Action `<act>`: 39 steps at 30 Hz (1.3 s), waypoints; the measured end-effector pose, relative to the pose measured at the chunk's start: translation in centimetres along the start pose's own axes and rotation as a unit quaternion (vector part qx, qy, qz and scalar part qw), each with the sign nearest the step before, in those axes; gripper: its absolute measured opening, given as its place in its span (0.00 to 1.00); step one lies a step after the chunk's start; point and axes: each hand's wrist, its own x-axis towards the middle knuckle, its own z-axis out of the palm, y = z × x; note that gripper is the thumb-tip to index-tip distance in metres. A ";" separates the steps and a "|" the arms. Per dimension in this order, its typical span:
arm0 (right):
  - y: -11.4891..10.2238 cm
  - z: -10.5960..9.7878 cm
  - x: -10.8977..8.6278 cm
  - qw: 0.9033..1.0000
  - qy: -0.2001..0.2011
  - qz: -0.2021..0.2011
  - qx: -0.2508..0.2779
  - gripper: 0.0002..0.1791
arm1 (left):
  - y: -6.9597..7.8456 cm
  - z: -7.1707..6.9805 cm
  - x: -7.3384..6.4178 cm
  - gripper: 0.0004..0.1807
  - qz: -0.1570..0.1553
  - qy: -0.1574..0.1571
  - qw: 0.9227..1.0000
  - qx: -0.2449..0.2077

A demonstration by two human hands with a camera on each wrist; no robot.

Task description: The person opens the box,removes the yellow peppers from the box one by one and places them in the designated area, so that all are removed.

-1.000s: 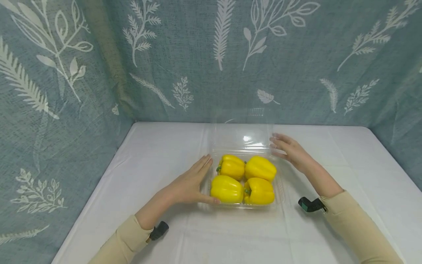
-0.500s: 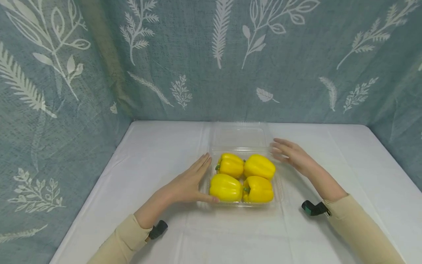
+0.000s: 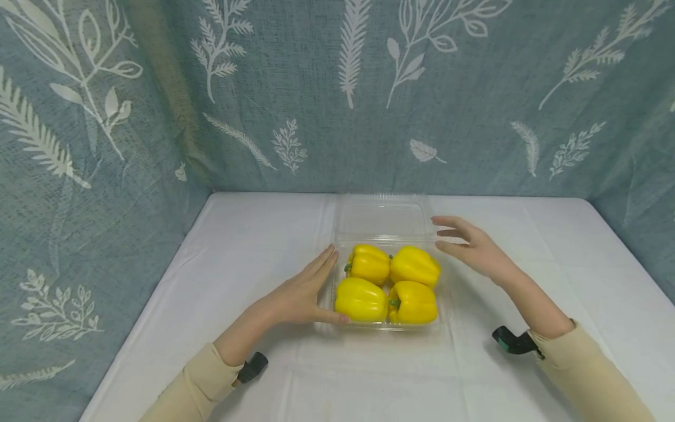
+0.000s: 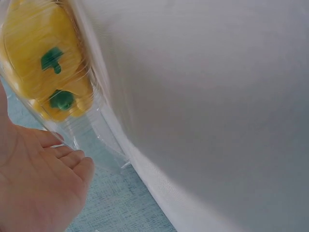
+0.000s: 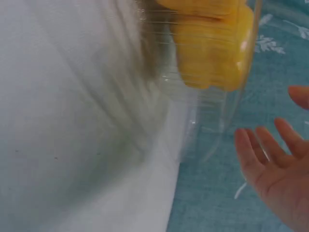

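Several yellow bell peppers (image 3: 361,300) lie in two rows inside a clear plastic clamshell container (image 3: 369,327). Its transparent lid (image 3: 384,218) is folded back, lying toward the rear edge of the table. My left hand (image 3: 300,296) lies along the container's left side, fingers extended, with the thumb at the front left corner. Off the right rear corner, my right hand (image 3: 477,249) hovers with its fingers spread, holding nothing. The right wrist view shows a gap between that hand (image 5: 277,164) and the clear wall. Green stems (image 4: 62,100) show through the plastic in the left wrist view.
A white cloth (image 3: 379,381) covers the table. Behind it and at both sides hangs a blue-green curtain (image 3: 316,88) with white leaf prints. Small black cameras sit at the left wrist (image 3: 253,368) and the right wrist (image 3: 511,341).
The lid has dropped backward from a raised tilt to lying back. My right hand has shifted slightly right and its fingers have spread. My left hand has stayed at the container's side.
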 end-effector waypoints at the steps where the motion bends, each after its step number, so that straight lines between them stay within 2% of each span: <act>1: -0.2 0.1 -0.1 1.000 -0.013 -0.014 -0.014 0.32 | 0.0 0.0 0.0 0.71 -0.002 -0.001 1.000 -0.002; 7: -1.0 0.7 -0.5 0.988 -0.091 -0.090 -0.089 0.34 | 0.1 0.1 -0.1 0.71 -0.001 0.000 1.000 -0.007; 15: -1.9 1.4 -1.0 0.969 -0.146 -0.123 -0.159 0.39 | 0.0 0.1 -0.1 0.71 0.001 0.001 1.000 -0.009; 19: -2.0 1.7 -0.9 0.960 -0.155 -0.130 -0.194 0.41 | 0.0 0.0 -0.1 0.71 0.000 0.001 1.000 -0.011; 24: -1.7 2.2 -0.7 0.954 -0.162 -0.122 -0.220 0.45 | 0.0 0.0 -0.2 0.70 0.003 0.003 1.000 -0.016; 32: -1.1 2.7 -0.3 0.952 -0.167 -0.130 -0.221 0.51 | 0.0 0.0 -0.2 0.70 0.003 0.004 1.000 -0.023; 39: -0.5 3.1 0.2 0.950 -0.160 -0.146 -0.226 0.52 | 0.0 0.0 -0.2 0.70 0.002 0.005 1.000 -0.026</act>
